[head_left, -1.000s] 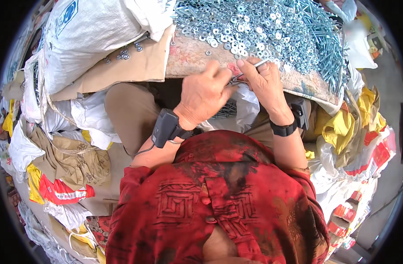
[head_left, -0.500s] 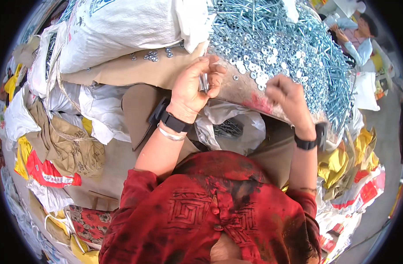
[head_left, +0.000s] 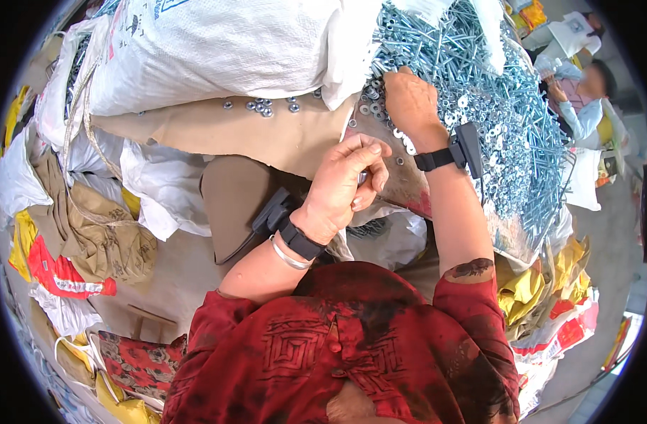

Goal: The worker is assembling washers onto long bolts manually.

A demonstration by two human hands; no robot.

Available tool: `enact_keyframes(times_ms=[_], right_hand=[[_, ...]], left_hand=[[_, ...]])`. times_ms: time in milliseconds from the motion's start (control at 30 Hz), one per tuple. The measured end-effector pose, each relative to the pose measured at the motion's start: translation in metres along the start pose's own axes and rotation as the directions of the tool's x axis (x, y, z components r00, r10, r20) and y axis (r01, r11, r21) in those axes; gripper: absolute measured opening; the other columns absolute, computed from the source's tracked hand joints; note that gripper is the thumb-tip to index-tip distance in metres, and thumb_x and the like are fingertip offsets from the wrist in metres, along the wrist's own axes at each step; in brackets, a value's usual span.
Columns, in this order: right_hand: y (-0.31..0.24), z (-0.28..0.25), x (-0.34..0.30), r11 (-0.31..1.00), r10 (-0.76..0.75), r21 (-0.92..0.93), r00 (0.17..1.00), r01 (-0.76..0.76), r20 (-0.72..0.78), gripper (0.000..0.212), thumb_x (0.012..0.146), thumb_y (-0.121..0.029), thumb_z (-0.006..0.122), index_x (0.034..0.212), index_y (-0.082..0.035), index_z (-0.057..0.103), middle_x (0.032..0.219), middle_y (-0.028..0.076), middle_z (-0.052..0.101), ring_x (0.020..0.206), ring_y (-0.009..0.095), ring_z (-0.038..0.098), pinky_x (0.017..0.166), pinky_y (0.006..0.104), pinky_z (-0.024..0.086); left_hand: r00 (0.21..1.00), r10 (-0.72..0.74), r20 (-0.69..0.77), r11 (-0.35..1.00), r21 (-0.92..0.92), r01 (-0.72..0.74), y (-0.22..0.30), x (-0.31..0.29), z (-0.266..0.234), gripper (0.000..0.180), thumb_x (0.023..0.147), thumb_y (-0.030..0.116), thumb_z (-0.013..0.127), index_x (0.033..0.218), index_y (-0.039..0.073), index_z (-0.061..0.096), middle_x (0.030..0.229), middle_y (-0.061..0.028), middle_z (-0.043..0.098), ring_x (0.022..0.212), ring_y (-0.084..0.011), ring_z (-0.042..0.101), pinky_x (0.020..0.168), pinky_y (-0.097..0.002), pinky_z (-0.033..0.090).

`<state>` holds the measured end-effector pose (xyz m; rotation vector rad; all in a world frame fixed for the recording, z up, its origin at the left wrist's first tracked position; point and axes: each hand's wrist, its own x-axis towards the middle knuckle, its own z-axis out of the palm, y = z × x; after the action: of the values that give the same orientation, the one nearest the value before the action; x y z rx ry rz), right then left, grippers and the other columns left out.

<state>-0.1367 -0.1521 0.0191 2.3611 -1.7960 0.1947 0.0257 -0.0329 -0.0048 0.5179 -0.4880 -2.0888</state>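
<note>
My left hand is curled closed above my lap, at the near edge of the work surface. A bit of shiny metal shows between its fingers, the shanks of bolts, mostly hidden by the fingers. My right hand reaches forward, back of the hand up, at the border between a heap of long silvery bolts and a spread of washers. Its fingertips point down into the metal pieces and are hidden. Below my left hand, an open clear plastic bag holds dark-looking bolts, partly covered by my arm.
A full white woven sack lies on a brown cardboard sheet, with several loose nuts in front. Crumpled sacks lie at left, yellow and red ones at right. Another person sits at the far right.
My right hand has moved forward and left, from the near edge of the washers to the bolts. My left hand has shifted right and slightly nearer, still closed.
</note>
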Motion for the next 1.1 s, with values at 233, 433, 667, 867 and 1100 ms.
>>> enact_keyframes(times_ms=[233, 433, 667, 867, 1100], right_hand=[[0.023, 0.007, -0.004, 0.974, 0.095, 0.213, 0.991, -0.072, -0.099, 0.013, 0.08, -0.008, 0.061, 0.088, -0.002, 0.069, 0.085, 0.019, 0.067, 0.074, 0.033, 0.068, 0.066, 0.042, 0.053], [0.045, -0.066, -0.103, 0.329, 0.439, 0.924, 0.898, -0.195, 0.033, 0.014, 0.09, -0.008, 0.058, 0.091, 0.005, 0.064, 0.075, 0.009, 0.066, 0.06, 0.012, 0.064, 0.046, 0.0232, 0.044], [0.124, -0.114, -0.331, 0.305, 0.842, 0.895, 0.532, -0.326, -0.093, 0.012, 0.091, -0.01, 0.06, 0.086, 0.0, 0.063, 0.07, 0.005, 0.063, 0.055, 0.008, 0.053, 0.05, 0.0201, 0.039], [0.156, -0.044, -0.47, -0.025, 0.935, 0.821, 0.277, -0.57, 0.221, 0.012, 0.086, -0.014, 0.066, 0.086, -0.002, 0.067, 0.066, 0.003, 0.063, 0.05, 0.01, 0.056, 0.045, 0.024, 0.042], [0.205, 0.091, -0.499, 0.001, 0.909, 0.619, 0.258, -0.785, 0.326, 0.018, 0.08, -0.011, 0.065, 0.082, 0.006, 0.068, 0.073, 0.021, 0.068, 0.062, 0.03, 0.066, 0.054, 0.0387, 0.05]], left_hand=[[1.0, -0.014, 0.019, 0.999, 0.041, 0.014, 0.005, -0.005, 0.005, 0.018, 0.101, 0.016, 0.05, 0.102, 0.0, 0.058, 0.066, -0.0092, 0.056, 0.037, -0.0065, 0.032, 0.034, -0.0204, 0.028], [0.999, -0.043, -0.015, 0.998, 0.053, 0.044, 0.007, -0.007, -0.003, 0.016, 0.1, 0.016, 0.052, 0.103, 0.002, 0.059, 0.069, -0.0073, 0.058, 0.042, -0.0072, 0.037, 0.037, -0.0203, 0.03], [0.959, 0.28, -0.048, 0.918, -0.28, -0.282, 0.051, -0.006, -0.02, 0.013, 0.098, 0.009, 0.051, 0.1, -0.003, 0.055, 0.085, -0.0073, 0.055, 0.071, -0.0147, 0.054, 0.051, -0.0263, 0.042], [0.93, -0.368, -0.008, 0.928, -0.059, 0.367, -0.044, -0.007, 0.019, 0.024, 0.102, 0.024, 0.049, 0.106, 0.002, 0.06, 0.065, -0.0045, 0.047, 0.039, -0.0095, 0.029, 0.037, -0.024, 0.027], [0.959, -0.282, -0.039, 0.917, 0.282, 0.281, -0.084, -0.015, 0.036, 0.018, 0.101, 0.016, 0.049, 0.109, 0.004, 0.058, 0.079, -0.0062, 0.053, 0.053, -0.0109, 0.042, 0.043, -0.0233, 0.033]])
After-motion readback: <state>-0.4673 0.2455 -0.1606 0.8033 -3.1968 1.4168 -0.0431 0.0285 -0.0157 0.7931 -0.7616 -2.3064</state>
